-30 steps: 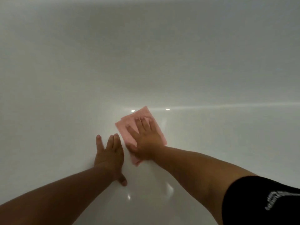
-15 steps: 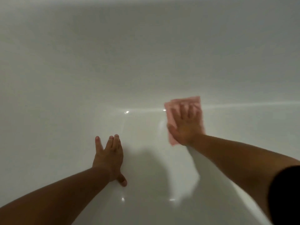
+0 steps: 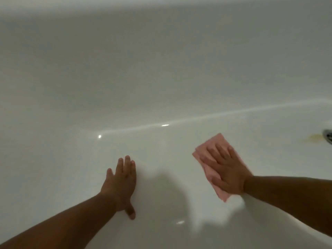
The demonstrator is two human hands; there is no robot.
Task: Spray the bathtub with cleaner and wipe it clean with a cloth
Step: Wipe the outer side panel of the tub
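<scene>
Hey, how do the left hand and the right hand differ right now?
The left hand rests bare on the bathtub floor; the right hand presses a pink cloth onto it. The right hand lies nearer the drain than the left hand. Both lie flat, fingers straight.

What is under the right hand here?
A pink cloth, pressed flat against the white bathtub by the right hand with straight fingers. Its corners show beyond the hand; its middle and the tub surface beneath are covered.
</scene>
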